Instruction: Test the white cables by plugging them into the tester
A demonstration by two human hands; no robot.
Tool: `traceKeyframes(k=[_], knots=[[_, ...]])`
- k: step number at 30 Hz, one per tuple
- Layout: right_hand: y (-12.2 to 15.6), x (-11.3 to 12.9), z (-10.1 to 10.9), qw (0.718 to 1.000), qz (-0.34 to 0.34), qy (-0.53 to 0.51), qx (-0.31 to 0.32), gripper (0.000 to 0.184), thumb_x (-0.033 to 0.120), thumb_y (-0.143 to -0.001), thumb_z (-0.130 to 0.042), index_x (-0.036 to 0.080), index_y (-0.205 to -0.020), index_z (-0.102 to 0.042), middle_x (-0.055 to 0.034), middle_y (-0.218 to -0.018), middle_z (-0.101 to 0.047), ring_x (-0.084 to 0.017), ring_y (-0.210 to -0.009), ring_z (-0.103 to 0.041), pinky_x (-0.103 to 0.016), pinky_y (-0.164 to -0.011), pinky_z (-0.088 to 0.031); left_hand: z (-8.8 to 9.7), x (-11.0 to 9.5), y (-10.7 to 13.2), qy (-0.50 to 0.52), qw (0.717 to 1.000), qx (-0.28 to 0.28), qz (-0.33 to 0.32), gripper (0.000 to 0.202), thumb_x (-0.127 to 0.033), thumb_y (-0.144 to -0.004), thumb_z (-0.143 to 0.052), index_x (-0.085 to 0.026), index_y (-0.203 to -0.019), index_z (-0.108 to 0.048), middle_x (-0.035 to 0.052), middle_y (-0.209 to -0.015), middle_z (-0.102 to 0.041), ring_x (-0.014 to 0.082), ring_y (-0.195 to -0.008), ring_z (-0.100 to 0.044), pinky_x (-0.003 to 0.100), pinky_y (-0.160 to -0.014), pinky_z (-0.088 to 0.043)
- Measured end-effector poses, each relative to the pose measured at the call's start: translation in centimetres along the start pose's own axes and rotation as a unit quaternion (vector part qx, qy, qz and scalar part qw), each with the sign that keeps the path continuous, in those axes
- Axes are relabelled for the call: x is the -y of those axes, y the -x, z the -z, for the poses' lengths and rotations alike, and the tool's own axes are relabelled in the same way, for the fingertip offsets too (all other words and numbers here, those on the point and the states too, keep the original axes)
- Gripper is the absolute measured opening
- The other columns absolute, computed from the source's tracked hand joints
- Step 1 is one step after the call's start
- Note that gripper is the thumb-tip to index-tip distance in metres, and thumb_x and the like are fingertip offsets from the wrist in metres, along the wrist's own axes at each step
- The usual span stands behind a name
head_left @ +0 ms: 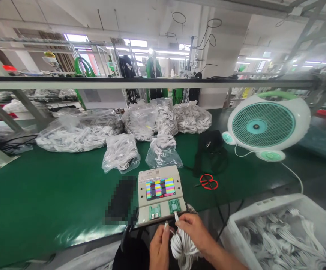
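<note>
A grey tester box [160,195] with a striped colour screen and two green sockets sits at the near edge of the green table [44,195]. My right hand [195,230] pinches one plug of a coiled white cable [182,247] just below the right green socket [174,206]. My left hand [159,247] pinches the cable's other plug, close below the box's front edge. The coil hangs between both hands.
Several clear bags of white cables [120,152] lie across the table's back. Red scissors [209,182] and a black pouch [212,150] lie right of the box. A green-white fan [264,125] stands far right. A white bin of cables [286,232] sits below right.
</note>
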State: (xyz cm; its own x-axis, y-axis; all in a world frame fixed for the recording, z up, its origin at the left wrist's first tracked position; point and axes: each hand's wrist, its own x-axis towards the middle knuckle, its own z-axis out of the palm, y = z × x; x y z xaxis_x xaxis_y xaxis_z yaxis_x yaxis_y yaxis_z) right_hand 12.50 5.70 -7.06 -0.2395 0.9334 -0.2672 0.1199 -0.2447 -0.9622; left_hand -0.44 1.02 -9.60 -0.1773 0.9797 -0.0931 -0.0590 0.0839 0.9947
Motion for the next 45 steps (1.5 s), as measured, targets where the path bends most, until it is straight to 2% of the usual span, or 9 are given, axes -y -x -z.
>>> traceKeyframes(k=[3, 6, 10, 17, 24, 28, 32, 36, 45], knots=[[-0.2, -0.4, -0.1, 1.000, 0.009, -0.014, -0.001, 0.029, 0.036, -0.067, -0.055, 0.008, -0.065, -0.057, -0.0021, -0.060, -0.045, -0.010, -0.059, -0.038, -0.023, -0.057, -0.029, 1.1, -0.3, -0.4, -0.056, 0.997, 0.037, -0.027, 0.032, -0.042, -0.087, -0.043, -0.014, -0.077, -0.055, 0.0028, -0.073, -0.054, 0.0157, -0.072, -0.049, 0.023, -0.068, -0.037], [-0.4, -0.2, -0.6, 0.993, -0.065, -0.095, 0.000, 0.032, 0.040, -0.063, -0.057, 0.008, -0.067, -0.055, -0.0021, -0.056, -0.046, -0.010, -0.052, -0.038, -0.023, -0.051, -0.028, 2.4, -1.0, -0.8, -0.094, 0.993, 0.067, -0.028, 0.034, -0.042, -0.086, -0.044, -0.013, -0.087, -0.061, 0.0052, -0.081, -0.060, 0.0179, -0.077, -0.053, 0.024, -0.071, -0.039], [-0.5, 0.4, -1.1, 0.977, -0.125, -0.170, -0.015, 0.036, 0.044, -0.056, -0.061, 0.010, -0.065, -0.053, -0.0009, -0.051, -0.046, -0.009, -0.044, -0.038, -0.022, -0.046, -0.026, 3.4, -2.2, -1.2, -0.110, 0.993, 0.041, -0.007, 0.039, -0.046, -0.082, -0.048, -0.012, -0.089, -0.066, 0.0062, -0.080, -0.063, 0.0196, -0.076, -0.055, 0.026, -0.072, -0.040], [-0.4, 0.8, -0.4, 0.988, -0.110, -0.112, 0.014, 0.039, 0.047, -0.060, -0.060, 0.009, -0.067, -0.054, -0.0017, -0.057, -0.048, -0.008, -0.048, -0.038, -0.022, -0.047, -0.026, 3.0, -2.4, -1.4, -0.097, 0.995, -0.035, 0.009, 0.043, -0.049, -0.080, -0.048, -0.010, -0.080, -0.067, 0.0041, -0.065, -0.057, 0.0174, -0.068, -0.050, 0.023, -0.064, -0.038], [-0.6, 0.5, 0.0, 0.993, -0.074, -0.090, 0.031, 0.040, 0.049, -0.064, -0.059, 0.009, -0.069, -0.057, -0.0014, -0.059, -0.048, -0.010, -0.054, -0.038, -0.023, -0.054, -0.027, 2.0, -1.7, -1.2, 0.016, 0.996, -0.072, 0.043, 0.040, -0.048, -0.080, -0.051, -0.011, -0.079, -0.067, 0.0033, -0.070, -0.060, 0.0157, -0.070, -0.049, 0.021, -0.065, -0.037], [-0.7, 0.2, 0.0, 0.996, -0.053, -0.060, 0.026, 0.043, 0.051, -0.067, -0.057, 0.008, -0.070, -0.060, -0.0028, -0.064, -0.051, -0.012, -0.062, -0.040, -0.024, -0.061, -0.030, 1.8, -1.5, -1.3, 0.041, 0.996, -0.069, 0.045, 0.040, -0.049, -0.078, -0.054, -0.011, -0.072, -0.065, 0.0058, -0.075, -0.063, 0.0181, -0.076, -0.052, 0.023, -0.071, -0.039], [-0.8, 0.0, -0.1, 0.999, -0.030, -0.027, 0.029, 0.047, 0.055, -0.069, -0.054, 0.008, -0.073, -0.062, -0.0042, -0.068, -0.053, -0.015, -0.068, -0.043, -0.026, -0.066, -0.031, 2.2, -1.1, -1.6, -0.003, 0.994, -0.102, 0.044, 0.043, -0.051, -0.074, -0.056, -0.011, -0.063, -0.061, 0.0046, -0.065, -0.060, 0.0169, -0.067, -0.050, 0.023, -0.065, -0.038], [-0.7, 0.2, -0.1, 0.999, -0.021, -0.023, 0.030, 0.048, 0.055, -0.068, -0.054, 0.008, -0.074, -0.062, -0.0047, -0.067, -0.052, -0.015, -0.068, -0.042, -0.026, -0.065, -0.031, 2.3, -1.7, -1.6, -0.015, 0.997, -0.067, 0.033, 0.045, -0.052, -0.077, -0.052, -0.010, -0.068, -0.063, 0.0062, -0.069, -0.062, 0.0196, -0.073, -0.054, 0.025, -0.069, -0.039], [-0.7, 0.1, -0.1, 0.999, -0.023, -0.029, 0.031, 0.052, 0.054, -0.066, -0.053, 0.004, -0.076, -0.060, -0.0048, -0.065, -0.048, -0.013, -0.064, -0.038, -0.025, -0.062, -0.028, 1.9, -3.2, -1.7, 0.113, 0.981, -0.093, 0.128, 0.063, -0.068, -0.070, -0.047, -0.008, -0.070, -0.068, 0.0133, -0.074, -0.066, 0.0254, -0.075, -0.061, 0.030, -0.072, -0.043]])
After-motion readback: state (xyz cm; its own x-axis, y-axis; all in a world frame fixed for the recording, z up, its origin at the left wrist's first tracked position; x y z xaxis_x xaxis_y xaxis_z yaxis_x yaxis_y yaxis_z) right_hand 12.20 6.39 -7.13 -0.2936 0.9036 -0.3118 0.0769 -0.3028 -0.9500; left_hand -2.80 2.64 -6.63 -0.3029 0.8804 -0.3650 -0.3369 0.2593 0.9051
